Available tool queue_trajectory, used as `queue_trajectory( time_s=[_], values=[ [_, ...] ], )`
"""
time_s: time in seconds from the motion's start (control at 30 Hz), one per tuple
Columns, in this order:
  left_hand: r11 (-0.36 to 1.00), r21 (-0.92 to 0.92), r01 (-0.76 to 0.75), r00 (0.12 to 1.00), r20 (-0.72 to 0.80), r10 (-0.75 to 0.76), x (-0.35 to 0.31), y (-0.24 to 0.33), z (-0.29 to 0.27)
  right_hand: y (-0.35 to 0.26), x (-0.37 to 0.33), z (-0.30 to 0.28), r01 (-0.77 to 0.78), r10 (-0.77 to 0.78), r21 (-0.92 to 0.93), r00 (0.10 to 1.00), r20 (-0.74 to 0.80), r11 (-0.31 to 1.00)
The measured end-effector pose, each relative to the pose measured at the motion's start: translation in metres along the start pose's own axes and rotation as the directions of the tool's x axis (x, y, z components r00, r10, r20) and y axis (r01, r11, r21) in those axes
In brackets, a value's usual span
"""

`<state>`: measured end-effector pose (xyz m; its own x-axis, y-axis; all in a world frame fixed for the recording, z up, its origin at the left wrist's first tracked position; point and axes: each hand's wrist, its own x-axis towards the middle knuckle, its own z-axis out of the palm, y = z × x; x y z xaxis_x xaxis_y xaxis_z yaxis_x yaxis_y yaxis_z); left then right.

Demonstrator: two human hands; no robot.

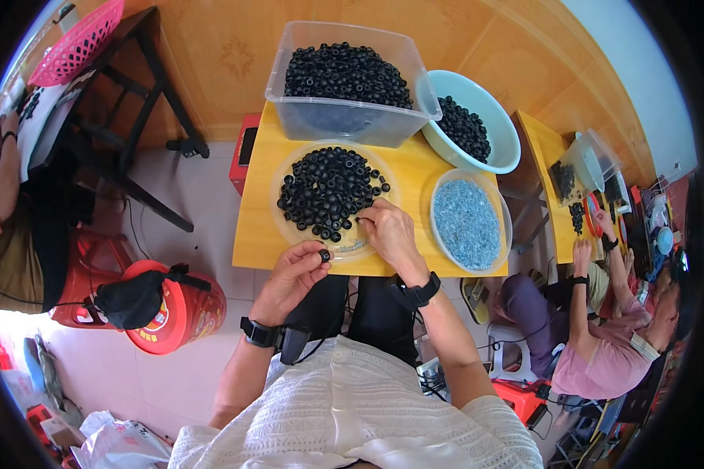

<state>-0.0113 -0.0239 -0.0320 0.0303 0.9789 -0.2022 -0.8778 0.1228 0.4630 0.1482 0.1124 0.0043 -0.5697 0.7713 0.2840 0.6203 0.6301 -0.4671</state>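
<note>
Table point(252, 234): yellow top, against a wood-panelled wall point(227, 59).
Co-worker point(602, 367): pink top, seated well apart at right, near a second yellow table.
Bin point(344, 123): clear plastic, rectangular, at the table's rear; heaped with black beads point(344, 74).
Tub point(194, 327): red, round, on the floor at left; black cap point(133, 303) on top.
Basin point(506, 133): pale blue, round, just beside the bin on its right; partly filled with beads.
Tray point(292, 230): clear, round, low, in front of the bin; holds a pile point(328, 187) of beads, with a few pale blue bits near its front edge.
Dish point(506, 234): clear, round, at the table's right front; filled with blue bits point(468, 224).
Right hand point(389, 230): over the tray, fingertips drawn together at the pile's edge; whether they grip a bead, cannot tell.
Left hand point(296, 272): at the tray's front left, thumb and fingers pinching one bead.
Wristbands: two, black, one per wrist.
Pinched bead point(325, 255): black, round, held at the tray's front rim.
</note>
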Motion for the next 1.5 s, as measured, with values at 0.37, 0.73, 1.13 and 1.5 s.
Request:
queue_trajectory(
  time_s=[0.37, 0.73, 1.13, 1.5],
  values=[
    [0.997, -0.074, -0.031, 0.999, -0.011, 0.031, -0.004, 0.005, 0.000, -0.001, -0.002, 0.008, 0.158, -0.162, -0.086, 0.986, -0.037, 0.984],
    [0.994, -0.111, -0.026, 1.000, 0.009, 0.027, 0.002, -0.002, 0.004, -0.047, -0.023, -0.019, -0.182, 0.085, 0.764, 0.983, 0.165, 0.619],
    [0.997, -0.010, -0.076, 0.997, 0.001, 0.076, 0.000, -0.004, 0.008, -0.072, -0.030, -0.022, -0.041, 0.004, 0.519, 0.997, 0.072, 0.853],
    [0.990, 0.075, -0.115, 0.993, -0.023, 0.117, -0.002, -0.002, 0.010, -0.077, -0.028, -0.018, -0.092, 0.109, 0.603, 0.994, 0.009, 0.792]
  ],
)
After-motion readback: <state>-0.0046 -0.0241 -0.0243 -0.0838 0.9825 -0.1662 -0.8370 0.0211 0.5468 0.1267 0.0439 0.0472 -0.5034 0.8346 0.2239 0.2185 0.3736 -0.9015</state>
